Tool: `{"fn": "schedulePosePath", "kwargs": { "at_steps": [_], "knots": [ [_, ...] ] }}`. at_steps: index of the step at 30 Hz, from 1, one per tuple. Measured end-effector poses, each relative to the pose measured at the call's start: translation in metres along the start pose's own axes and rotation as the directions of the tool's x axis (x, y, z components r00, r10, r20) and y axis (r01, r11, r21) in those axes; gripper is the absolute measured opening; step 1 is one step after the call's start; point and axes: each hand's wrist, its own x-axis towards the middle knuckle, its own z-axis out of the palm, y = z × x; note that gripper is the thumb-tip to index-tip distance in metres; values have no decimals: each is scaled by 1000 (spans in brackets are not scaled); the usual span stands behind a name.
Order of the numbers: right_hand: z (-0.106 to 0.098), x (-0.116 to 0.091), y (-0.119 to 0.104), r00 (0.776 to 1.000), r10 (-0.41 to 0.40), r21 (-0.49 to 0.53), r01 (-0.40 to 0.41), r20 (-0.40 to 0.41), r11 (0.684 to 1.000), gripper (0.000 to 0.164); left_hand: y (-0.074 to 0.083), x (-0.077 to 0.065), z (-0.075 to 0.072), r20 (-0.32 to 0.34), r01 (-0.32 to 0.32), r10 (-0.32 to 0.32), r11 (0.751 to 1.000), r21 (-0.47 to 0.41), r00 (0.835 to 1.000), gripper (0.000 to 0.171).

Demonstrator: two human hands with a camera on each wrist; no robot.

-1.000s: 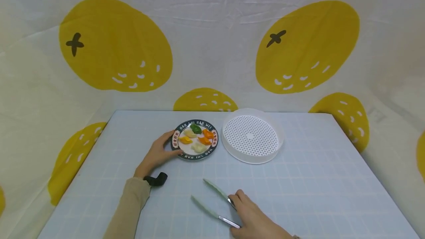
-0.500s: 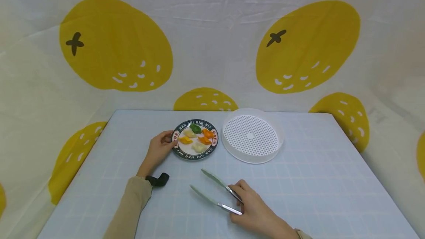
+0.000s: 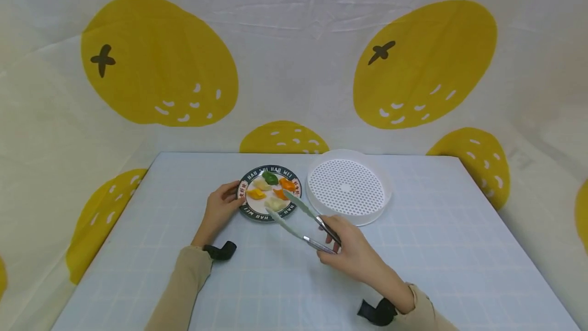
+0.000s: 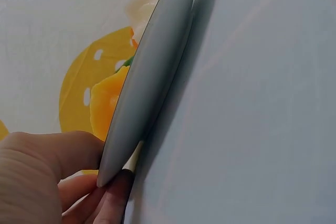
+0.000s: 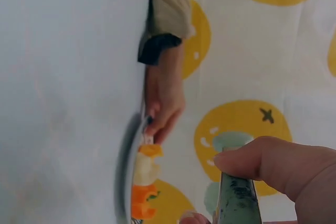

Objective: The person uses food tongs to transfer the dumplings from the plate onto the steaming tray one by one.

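My left hand (image 3: 219, 213) pinches the left rim of a round plate (image 3: 251, 212) with a dark lettered border. In the left wrist view the thumb lies over the plate's edge and fingers reach beneath it. Several dumpling-shaped pieces lie on the plate, among them a green one (image 3: 270, 178), a yellow one (image 3: 255, 194), a white one (image 3: 275, 204) and an orange one (image 3: 288, 184). My right hand (image 3: 356, 254) grips metal tongs (image 3: 287, 225) with pale green ends. Their arms are spread, and the tips overlap the plate's near right side in the head view.
Just right of the plate stands a round white steamer tray (image 3: 346, 183) with a perforated bottom and raised wall. A pale blue checked cloth (image 3: 459, 249) covers the table. Behind hangs a white curtain (image 3: 296, 65) printed with yellow fruit. Black straps (image 3: 378, 313) hang at the wrists.
My right hand has carried the spread tongs forward from the table's front to the plate. The left thumb has shifted from the plate's lower edge to its left rim.
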Motion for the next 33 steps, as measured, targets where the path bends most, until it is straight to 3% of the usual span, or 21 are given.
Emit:
{"fn": "schedulePosePath", "kwargs": {
  "at_steps": [10, 20, 27, 33],
  "knots": [
    [-16, 32, 2, 997, -74, -25, 73, -28, 997, 53, -1, 1, -1, 0, 22, -22, 1000, -7, 1000, 56],
    [-12, 55, 14, 994, -96, -139, 90, -42, 986, 43, 2, 0, 0, -2, -10, 10, 1000, 9, 1000, 53],
    [-7, 59, 25, 996, -76, -137, 81, 43, 987, 47, 4, -2, 0, -11, -55, 55, 998, 17, 998, 50],
    [-5, 57, 30, 991, -65, -162, 84, 114, 983, 54, 5, -2, 0, -6, -33, 33, 999, 31, 999, 51]
  ]
}}
